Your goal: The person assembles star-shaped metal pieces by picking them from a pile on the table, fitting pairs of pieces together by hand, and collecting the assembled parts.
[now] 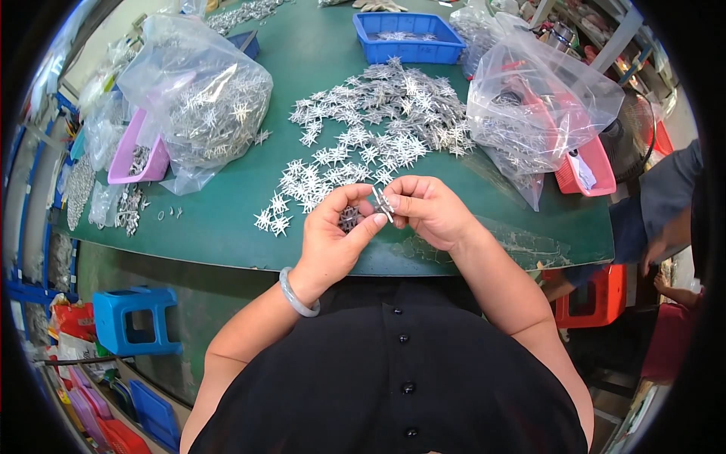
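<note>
Both hands meet over the near edge of the green table, in front of a spread pile of silvery, spiky star-shaped metal pieces (401, 106). My right hand (431, 208) pinches one spiky metal piece (383, 204) between thumb and fingertips. My left hand (336, 227), with a pale bangle (296, 293) on its wrist, curls around more of these pieces (349, 218), partly hidden by its fingers. Its thumb tip comes up to the piece in my right hand; whether it touches is hard to tell. Loose pieces (280, 225) lie just left of my left hand.
Clear plastic bags of similar pieces stand at left (212, 106) and right (514, 129). A blue tray (408, 49) sits at the far side, a pink basket (594, 170) at right. A blue stool (136, 321) stands at lower left. Another person's arm (669, 234) shows at right.
</note>
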`<control>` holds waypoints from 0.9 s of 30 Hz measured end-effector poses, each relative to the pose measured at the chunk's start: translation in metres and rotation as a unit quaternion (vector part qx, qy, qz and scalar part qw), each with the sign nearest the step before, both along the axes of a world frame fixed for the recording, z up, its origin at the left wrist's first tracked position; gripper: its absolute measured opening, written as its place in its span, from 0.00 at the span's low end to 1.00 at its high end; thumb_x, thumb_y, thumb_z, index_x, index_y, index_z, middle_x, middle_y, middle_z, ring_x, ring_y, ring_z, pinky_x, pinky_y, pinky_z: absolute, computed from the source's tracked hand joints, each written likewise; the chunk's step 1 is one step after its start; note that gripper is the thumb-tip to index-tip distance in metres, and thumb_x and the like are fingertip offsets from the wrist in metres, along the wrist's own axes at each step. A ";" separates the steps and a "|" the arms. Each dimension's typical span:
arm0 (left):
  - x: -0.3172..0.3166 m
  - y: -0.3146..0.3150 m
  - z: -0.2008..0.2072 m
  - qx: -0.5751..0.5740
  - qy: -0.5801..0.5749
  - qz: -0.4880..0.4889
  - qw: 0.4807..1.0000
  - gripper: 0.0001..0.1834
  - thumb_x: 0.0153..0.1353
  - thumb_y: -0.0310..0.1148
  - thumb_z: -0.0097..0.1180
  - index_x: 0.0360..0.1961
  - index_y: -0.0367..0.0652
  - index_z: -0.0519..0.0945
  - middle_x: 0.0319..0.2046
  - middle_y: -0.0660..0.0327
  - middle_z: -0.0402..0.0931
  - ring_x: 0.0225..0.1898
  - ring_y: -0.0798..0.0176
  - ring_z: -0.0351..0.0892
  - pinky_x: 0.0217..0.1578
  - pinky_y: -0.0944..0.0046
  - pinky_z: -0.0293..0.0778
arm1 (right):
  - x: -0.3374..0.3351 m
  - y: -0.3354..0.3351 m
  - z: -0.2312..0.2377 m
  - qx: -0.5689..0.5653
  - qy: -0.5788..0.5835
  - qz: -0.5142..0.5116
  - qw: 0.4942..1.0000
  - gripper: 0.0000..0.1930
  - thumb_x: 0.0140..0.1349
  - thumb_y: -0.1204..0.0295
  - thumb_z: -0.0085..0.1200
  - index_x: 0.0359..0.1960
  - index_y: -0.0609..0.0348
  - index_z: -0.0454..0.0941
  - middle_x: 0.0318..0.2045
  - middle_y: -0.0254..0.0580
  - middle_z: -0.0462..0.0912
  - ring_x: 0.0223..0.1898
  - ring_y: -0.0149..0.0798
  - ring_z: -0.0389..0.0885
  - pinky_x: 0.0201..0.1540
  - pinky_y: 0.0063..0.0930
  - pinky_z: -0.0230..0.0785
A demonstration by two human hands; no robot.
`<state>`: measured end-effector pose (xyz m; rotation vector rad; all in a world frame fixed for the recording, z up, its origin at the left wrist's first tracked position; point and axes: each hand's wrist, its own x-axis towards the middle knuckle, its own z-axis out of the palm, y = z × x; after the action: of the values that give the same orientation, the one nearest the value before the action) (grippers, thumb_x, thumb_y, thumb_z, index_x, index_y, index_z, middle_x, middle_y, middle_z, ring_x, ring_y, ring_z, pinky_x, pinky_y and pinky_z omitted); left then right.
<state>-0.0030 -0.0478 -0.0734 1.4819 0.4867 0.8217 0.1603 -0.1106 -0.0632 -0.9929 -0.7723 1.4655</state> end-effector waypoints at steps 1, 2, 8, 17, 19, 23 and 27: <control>0.000 -0.001 0.001 0.001 0.001 -0.001 1.000 0.19 0.50 0.22 0.58 0.45 0.37 0.71 0.29 0.68 0.69 0.30 0.78 0.67 0.32 0.78 0.65 | 0.000 -0.001 0.000 0.001 0.001 -0.001 1.000 0.05 0.54 0.71 0.54 0.28 0.59 0.75 0.22 0.28 0.73 0.23 0.22 0.66 0.27 0.15 0.59; 0.001 -0.002 0.002 -0.002 0.002 -0.004 1.000 0.20 0.50 0.23 0.58 0.45 0.37 0.71 0.30 0.68 0.69 0.30 0.78 0.67 0.32 0.78 0.65 | -0.001 -0.001 0.000 0.022 -0.038 -0.019 0.999 0.05 0.54 0.72 0.53 0.28 0.60 0.74 0.22 0.28 0.73 0.23 0.22 0.66 0.28 0.15 0.60; 0.002 0.001 -0.003 0.073 -0.006 -0.015 0.997 0.22 0.51 0.23 0.57 0.49 0.38 0.69 0.31 0.68 0.70 0.31 0.77 0.67 0.32 0.78 0.65 | -0.010 -0.006 0.004 0.107 -0.218 -0.102 0.965 0.04 0.53 0.75 0.53 0.26 0.62 0.74 0.22 0.29 0.72 0.23 0.22 0.67 0.27 0.16 0.61; 0.001 -0.001 0.003 -0.086 -0.028 -0.074 0.993 0.18 0.57 0.25 0.49 0.50 0.38 0.69 0.33 0.64 0.72 0.28 0.74 0.71 0.27 0.75 0.68 | -0.018 -0.012 0.015 0.187 -0.406 -0.181 0.876 0.04 0.51 0.77 0.55 0.24 0.65 0.73 0.24 0.35 0.71 0.21 0.23 0.70 0.23 0.18 0.63; 0.001 0.000 0.002 -0.105 -0.031 -0.079 0.991 0.17 0.58 0.25 0.48 0.50 0.38 0.69 0.33 0.64 0.72 0.28 0.73 0.71 0.27 0.75 0.68 | -0.019 -0.012 0.015 0.186 -0.415 -0.187 0.871 0.04 0.51 0.77 0.55 0.24 0.65 0.74 0.24 0.35 0.72 0.20 0.24 0.70 0.22 0.18 0.63; 0.001 0.003 -0.002 -0.123 -0.035 -0.086 0.988 0.16 0.59 0.25 0.46 0.49 0.37 0.70 0.32 0.63 0.73 0.28 0.73 0.72 0.26 0.75 0.68 | -0.018 -0.013 0.013 0.167 -0.432 -0.185 0.867 0.04 0.50 0.77 0.55 0.24 0.65 0.74 0.23 0.35 0.72 0.20 0.24 0.70 0.22 0.18 0.63; 0.001 0.005 -0.005 -0.180 -0.026 -0.077 0.980 0.12 0.60 0.27 0.45 0.45 0.37 0.72 0.30 0.63 0.74 0.26 0.72 0.71 0.26 0.75 0.67 | -0.016 -0.013 0.014 0.168 -0.435 -0.161 0.870 0.04 0.50 0.76 0.55 0.24 0.64 0.75 0.22 0.35 0.73 0.21 0.26 0.71 0.22 0.19 0.63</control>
<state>-0.0025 -0.0424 -0.0783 1.1448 0.4491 0.6109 0.1447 -0.1239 -0.0495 -1.4276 -1.3651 0.5084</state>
